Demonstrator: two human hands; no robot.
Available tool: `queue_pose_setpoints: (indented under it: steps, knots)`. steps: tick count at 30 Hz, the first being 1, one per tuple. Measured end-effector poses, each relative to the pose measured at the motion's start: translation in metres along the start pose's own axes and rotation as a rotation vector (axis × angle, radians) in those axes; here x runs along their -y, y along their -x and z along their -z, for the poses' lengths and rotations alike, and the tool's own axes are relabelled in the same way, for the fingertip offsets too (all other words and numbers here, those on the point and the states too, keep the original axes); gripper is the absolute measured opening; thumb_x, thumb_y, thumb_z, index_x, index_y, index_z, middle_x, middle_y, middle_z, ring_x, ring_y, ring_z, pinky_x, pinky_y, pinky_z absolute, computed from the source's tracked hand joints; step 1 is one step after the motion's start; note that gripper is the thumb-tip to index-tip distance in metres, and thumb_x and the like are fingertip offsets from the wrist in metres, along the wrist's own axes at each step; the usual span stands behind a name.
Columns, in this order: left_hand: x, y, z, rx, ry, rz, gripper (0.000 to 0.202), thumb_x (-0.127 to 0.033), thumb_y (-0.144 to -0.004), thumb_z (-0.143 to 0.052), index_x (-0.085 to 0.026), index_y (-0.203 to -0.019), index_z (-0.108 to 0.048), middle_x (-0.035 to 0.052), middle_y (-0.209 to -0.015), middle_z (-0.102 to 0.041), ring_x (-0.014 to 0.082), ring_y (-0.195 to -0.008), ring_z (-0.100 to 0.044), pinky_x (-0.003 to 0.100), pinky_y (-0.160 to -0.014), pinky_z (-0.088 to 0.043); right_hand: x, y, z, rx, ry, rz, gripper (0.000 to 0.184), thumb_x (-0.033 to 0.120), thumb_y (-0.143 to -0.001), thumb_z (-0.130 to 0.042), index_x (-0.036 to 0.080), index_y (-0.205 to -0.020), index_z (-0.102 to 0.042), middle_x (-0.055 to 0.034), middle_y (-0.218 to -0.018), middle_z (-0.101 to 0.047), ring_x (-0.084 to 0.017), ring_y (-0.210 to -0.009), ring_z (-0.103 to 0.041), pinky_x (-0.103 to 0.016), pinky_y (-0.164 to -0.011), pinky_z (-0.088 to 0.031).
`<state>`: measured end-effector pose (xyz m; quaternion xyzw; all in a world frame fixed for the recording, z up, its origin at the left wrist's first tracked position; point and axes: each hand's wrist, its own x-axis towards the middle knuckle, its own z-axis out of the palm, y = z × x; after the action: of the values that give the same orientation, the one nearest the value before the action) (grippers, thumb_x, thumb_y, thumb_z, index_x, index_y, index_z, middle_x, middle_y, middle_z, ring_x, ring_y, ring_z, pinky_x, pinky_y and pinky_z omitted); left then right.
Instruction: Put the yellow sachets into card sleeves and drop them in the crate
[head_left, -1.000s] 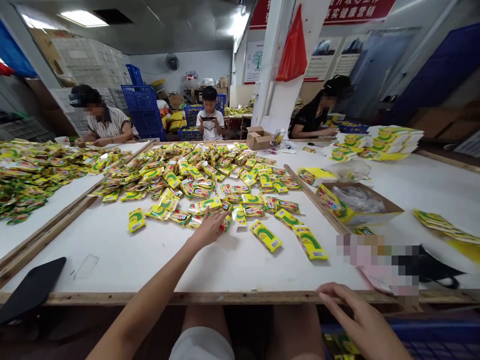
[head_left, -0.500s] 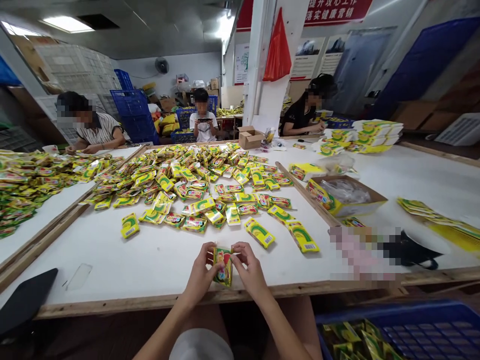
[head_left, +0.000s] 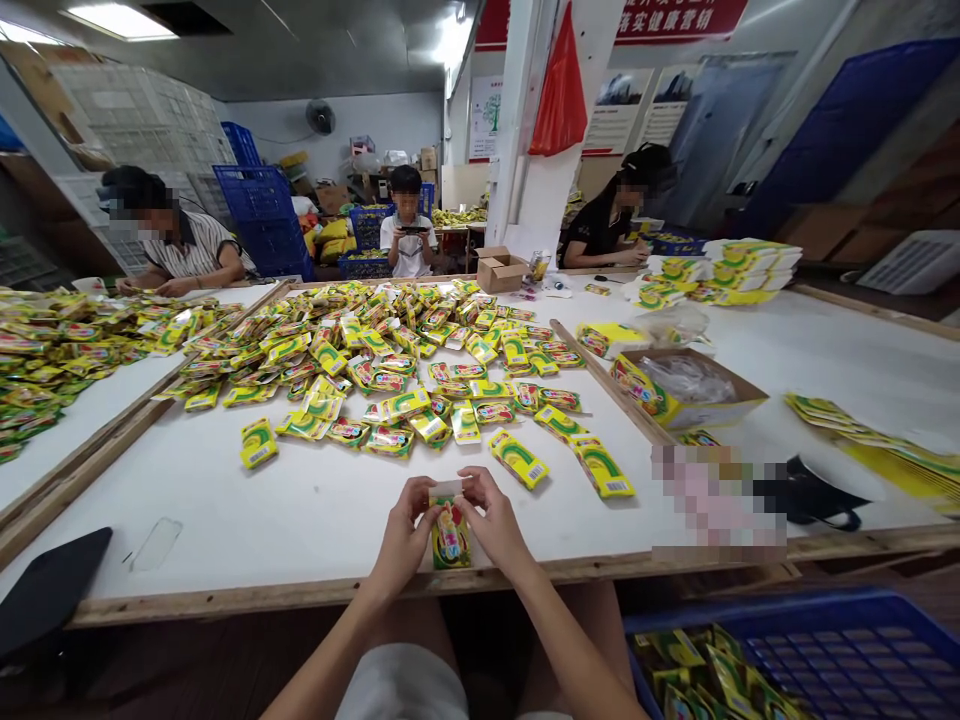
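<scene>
Our left hand (head_left: pixel 407 525), just left of the green-and-yellow printed packet (head_left: pixel 451 542), grips its upper side. That packet is between our hands; right of it, our right hand (head_left: pixel 491 522) pinches the other upper side, and farther right sits a blue plastic crate (head_left: pixel 847 652).

Left hand (head_left: pixel 405 530): is curling inward, thumb and fingers pinching.
Right hand (head_left: pixel 493 522): is mirroring it just beside, also pinching.
Thumbs (head_left: pixel 433 514): are pointing toward each other.
Forearms (head_left: pixel 566 640): are reaching forward, bare, converging toward the hands.
</scene>
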<state>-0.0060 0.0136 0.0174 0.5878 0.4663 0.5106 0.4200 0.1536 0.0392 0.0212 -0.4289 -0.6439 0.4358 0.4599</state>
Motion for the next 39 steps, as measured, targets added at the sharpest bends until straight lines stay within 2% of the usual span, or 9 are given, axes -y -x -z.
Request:
queue_pose_setpoints:
  steps: [6,14,23,25,27,30,32,34,39]
  knots:
    - [-0.011,0.007,-0.003,0.001,-0.039,0.009,0.019,-0.035,-0.085,-0.058,-0.018,-0.091,-0.065,0.0067,-0.094,-0.07,0.0207,-0.09,-0.064,0.032,-0.083,-0.05,0.009,0.011,0.004,0.042,0.029,0.055,0.013,0.027,-0.085,-0.056,0.02,-0.087,-0.067,-0.0049,-0.092,-0.068,-0.019,-0.086,-0.063,-0.029,-0.077,-0.051]
    - [-0.01,-0.006,-0.003,-0.07,0.01,0.107,0.019,-0.033,-0.079,-0.065,-0.015,-0.085,-0.067,0.0035,-0.078,-0.068,0.0163,-0.071,-0.062,0.026,-0.068,-0.05,0.02,-0.003,0.006,0.027,0.132,-0.018,0.01,0.026,-0.082,-0.058,0.019,-0.078,-0.064,-0.0004,-0.072,-0.067,-0.015,-0.065,-0.062,-0.026,-0.063,-0.048]
    - [-0.007,0.007,0.003,0.025,0.02,0.083,0.021,-0.035,-0.081,-0.063,-0.018,-0.091,-0.071,0.0087,-0.1,-0.07,0.0231,-0.096,-0.063,0.034,-0.087,-0.05,0.008,0.013,-0.002,0.049,-0.07,-0.055,0.011,0.027,-0.082,-0.057,0.02,-0.087,-0.064,-0.0025,-0.083,-0.069,-0.018,-0.078,-0.065,-0.029,-0.071,-0.052]
    - [-0.007,0.011,0.005,0.011,-0.025,0.047,0.023,-0.036,-0.083,-0.06,-0.02,-0.097,-0.07,0.0093,-0.11,-0.067,0.024,-0.105,-0.061,0.035,-0.091,-0.049,0.02,0.021,0.02,-0.003,0.023,-0.036,0.012,0.025,-0.082,-0.054,0.02,-0.086,-0.065,-0.0031,-0.084,-0.07,-0.019,-0.081,-0.065,-0.03,-0.074,-0.051]
    - [-0.002,0.015,0.01,-0.039,-0.032,0.065,0.029,-0.037,-0.083,-0.059,-0.021,-0.107,-0.065,0.0095,-0.115,-0.064,0.0234,-0.105,-0.062,0.035,-0.089,-0.05,0.036,0.033,0.062,-0.051,0.213,-0.05,0.014,0.026,-0.082,-0.052,0.021,-0.085,-0.065,-0.0031,-0.084,-0.07,-0.02,-0.08,-0.065,-0.03,-0.074,-0.049]
    - [0.01,0.017,0.014,-0.083,-0.046,0.16,0.03,-0.039,-0.083,-0.059,-0.019,-0.105,-0.062,0.009,-0.104,-0.067,0.022,-0.092,-0.065,0.035,-0.084,-0.051,0.054,0.05,0.133,-0.016,0.568,-0.168,0.014,0.031,-0.08,-0.055,0.023,-0.078,-0.066,-0.0028,-0.078,-0.069,-0.022,-0.076,-0.064,-0.031,-0.069,-0.048]
    - [0.015,0.016,0.013,-0.056,-0.076,0.187,0.026,-0.039,-0.083,-0.059,-0.018,-0.097,-0.064,0.0081,-0.094,-0.069,0.022,-0.089,-0.065,0.035,-0.084,-0.05,0.052,0.05,0.158,-0.044,0.729,-0.187,0.011,0.032,-0.077,-0.059,0.023,-0.079,-0.066,-0.0047,-0.084,-0.069,-0.025,-0.084,-0.063,-0.035,-0.076,-0.047]
    - [0.016,0.015,0.009,-0.015,-0.096,0.186,0.025,-0.039,-0.082,-0.059,-0.018,-0.093,-0.066,0.0075,-0.091,-0.069,0.022,-0.087,-0.065,0.035,-0.082,-0.05,0.037,0.035,0.155,-0.111,0.782,-0.131,0.017,0.031,-0.076,-0.062,0.022,-0.09,-0.065,-0.0075,-0.096,-0.068,-0.027,-0.095,-0.061,-0.038,-0.085,-0.045]
    - [0.015,0.016,0.014,-0.002,-0.117,0.172,0.025,-0.04,-0.081,-0.06,-0.018,-0.09,-0.065,0.0068,-0.089,-0.069,0.022,-0.085,-0.065,0.035,-0.081,-0.049,-0.017,-0.031,0.095,-0.148,0.778,-0.14,0.055,0.02,-0.064,-0.075,0.018,-0.114,-0.055,-0.0138,-0.12,-0.06,-0.031,-0.114,-0.052,-0.043,-0.094,-0.04]
